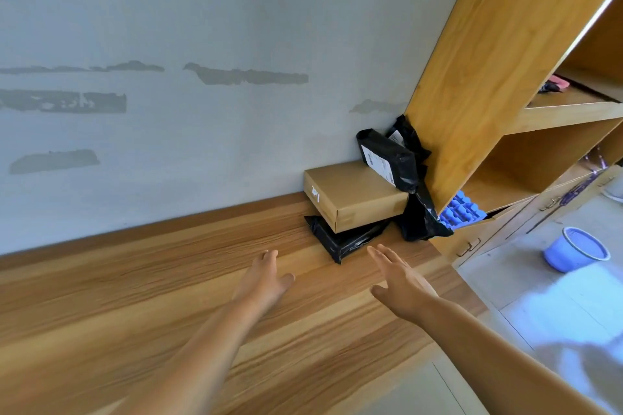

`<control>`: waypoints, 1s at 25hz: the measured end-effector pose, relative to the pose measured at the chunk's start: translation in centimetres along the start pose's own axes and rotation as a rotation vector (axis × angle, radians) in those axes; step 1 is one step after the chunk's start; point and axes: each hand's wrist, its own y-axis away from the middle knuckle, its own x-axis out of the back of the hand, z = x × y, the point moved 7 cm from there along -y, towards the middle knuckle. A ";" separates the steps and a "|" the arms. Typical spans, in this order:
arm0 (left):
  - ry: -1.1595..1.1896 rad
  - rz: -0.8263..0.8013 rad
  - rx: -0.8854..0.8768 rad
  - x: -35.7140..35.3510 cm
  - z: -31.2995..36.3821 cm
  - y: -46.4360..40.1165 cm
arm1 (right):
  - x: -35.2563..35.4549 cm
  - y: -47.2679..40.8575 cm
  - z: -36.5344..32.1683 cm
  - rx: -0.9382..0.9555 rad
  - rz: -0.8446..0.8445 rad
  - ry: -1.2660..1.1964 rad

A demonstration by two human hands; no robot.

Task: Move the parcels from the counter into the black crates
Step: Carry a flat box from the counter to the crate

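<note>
A pile of parcels sits in the far corner of the wooden counter [135, 280], against the wall and the shelf side. A brown cardboard box [354, 195] lies on a flat black bag parcel [347, 241]. A black bag parcel with a white label [387, 158] leans on top of the box. More black bags [421, 222] are wedged beside the shelf. My left hand [266, 276] and my right hand [394, 276] reach over the counter with straight fingers, holding nothing, a short way in front of the pile. No black crate is in view.
A tall wooden shelf unit [488, 77] stands to the right of the pile. A blue ridged plastic item [462, 210] lies in its lowest compartment. A blue bucket [573, 248] stands on the floor at the right. Low drawers line the wall below the shelf.
</note>
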 end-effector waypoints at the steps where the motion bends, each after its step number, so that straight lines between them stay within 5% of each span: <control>1: 0.010 -0.003 0.001 -0.4 0.5 -1.1 | 0.5 -1.1 0.6 -0.003 -0.001 0.000; 18: 0.074 -0.055 0.088 -6.4 8.8 -13.8 | 1.5 -13.8 8.9 0.109 -0.061 -0.060; 25: 0.416 -0.010 0.377 -9.8 10.6 -20.2 | 5.8 -19.9 13.1 0.321 0.194 0.104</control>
